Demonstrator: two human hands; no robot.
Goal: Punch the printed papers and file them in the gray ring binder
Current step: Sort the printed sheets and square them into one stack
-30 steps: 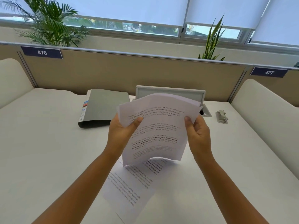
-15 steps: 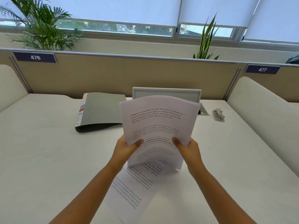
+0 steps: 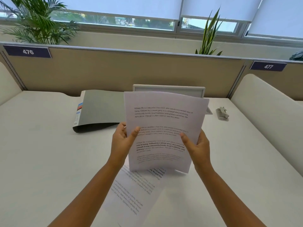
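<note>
I hold a stack of printed papers (image 3: 164,118) upright above the white desk (image 3: 41,161). My left hand (image 3: 122,141) grips its left edge with the thumb on the front. My right hand (image 3: 198,146) grips the right edge the same way. Another printed sheet (image 3: 131,197) lies flat on the desk beneath, turned askew. The gray ring binder (image 3: 101,110) lies closed at the back left, spine toward me. A small gray hole punch (image 3: 222,114) rests at the back right.
A gray cable tray lid (image 3: 168,90) stands raised behind the papers. A beige partition (image 3: 98,71) with labels 476 and 477 closes the back. Rounded white side panels (image 3: 262,112) flank the desk. Plants stand behind the partition.
Both hands slid down the stack from its upper sides to its lower half, and the papers now stand more upright and squared. The sheet on the desk has not moved.
</note>
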